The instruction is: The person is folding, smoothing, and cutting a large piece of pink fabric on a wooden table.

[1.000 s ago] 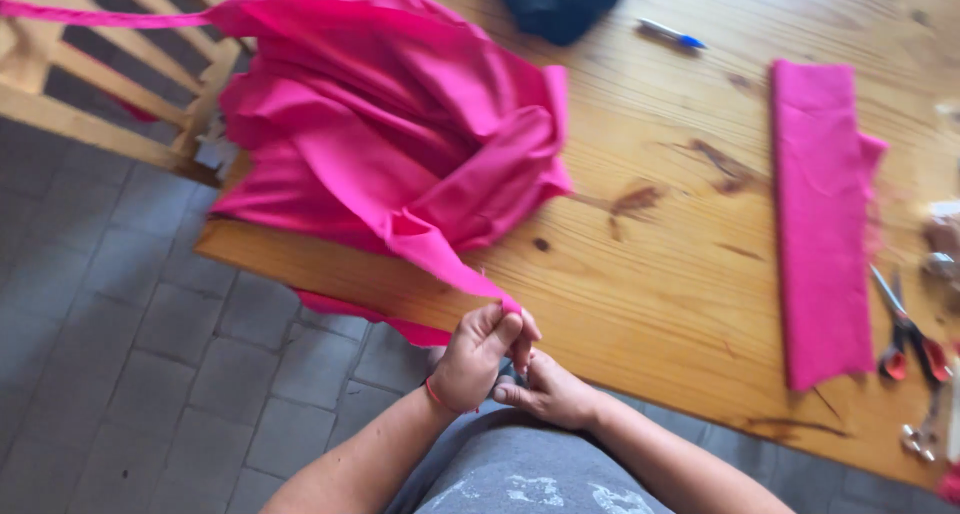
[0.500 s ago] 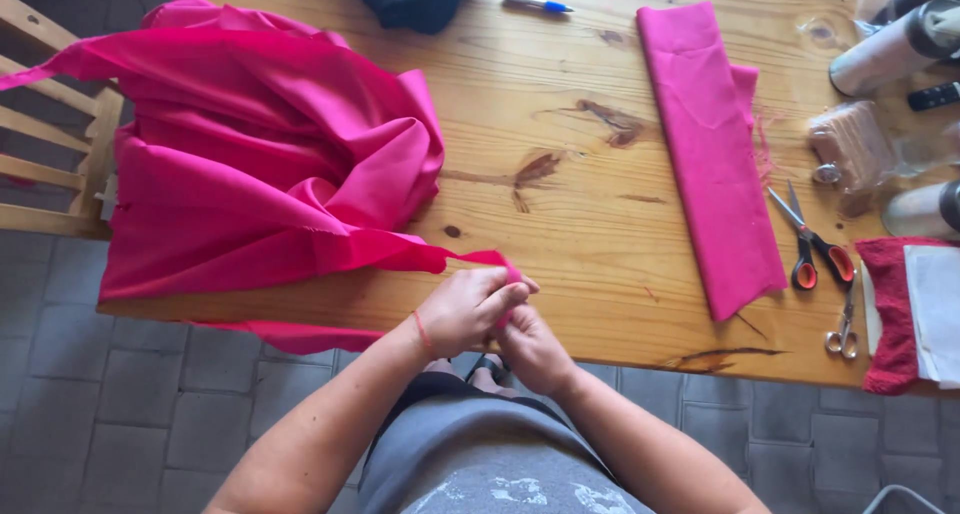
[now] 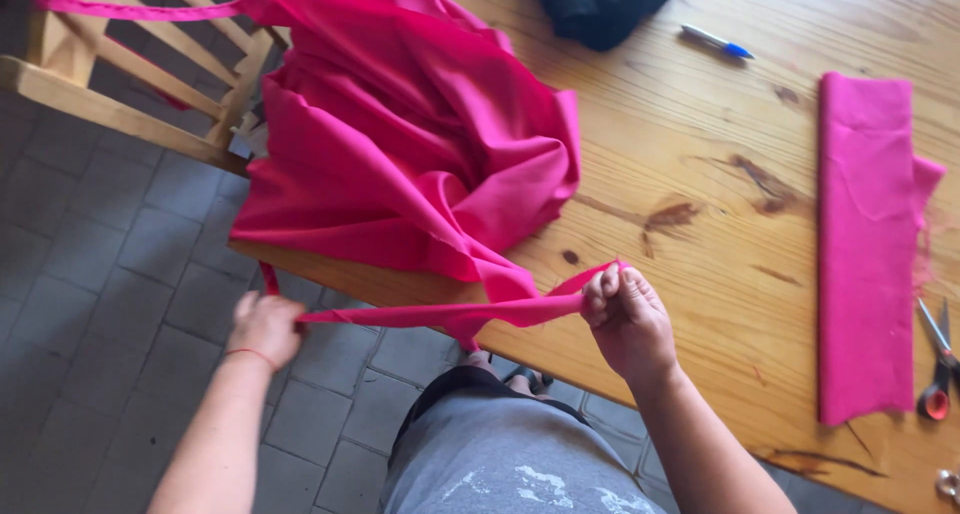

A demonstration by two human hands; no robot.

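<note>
Left hand point(image 3: 266, 326) and right hand point(image 3: 625, 314) clenched on pink strip point(image 3: 440, 314), taut; scissors point(image 3: 938, 364) (cut off, right edge) on worktop point(image 3: 700, 124).

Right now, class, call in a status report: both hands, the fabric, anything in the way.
Left hand and right hand each shut on the pink strip, stretched between them. Pink cloth heap on table edge. Scissors lie clear, right.
</note>
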